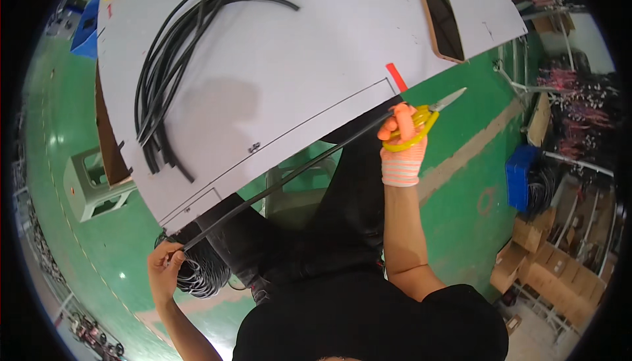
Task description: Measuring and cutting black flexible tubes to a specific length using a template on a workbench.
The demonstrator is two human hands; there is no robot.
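A length of black cable (pixel 283 180) is stretched between my hands along the near edge of the white table (pixel 289 84). At its lower left end my bare left hand (pixel 163 267) pinches it, fingers closed. My right hand (pixel 403 145), in an orange glove, closes on the other end and also holds yellow-handled scissors (pixel 431 124), whose blades point up and right. Beneath my left hand, a coil of black cable (pixel 203 272) hangs low by my leg. Several cut black cables (pixel 172 38) lie in a curved bundle on the table's left side.
A phone (pixel 444 25) lies at the table's right. A red strip (pixel 395 76) rests at the table edge near my right hand. Drawn black lines mark the tabletop's near side. Left stands a pale stool (pixel 85 186); right are a blue bin (pixel 519 176) and cardboard boxes (pixel 559 272).
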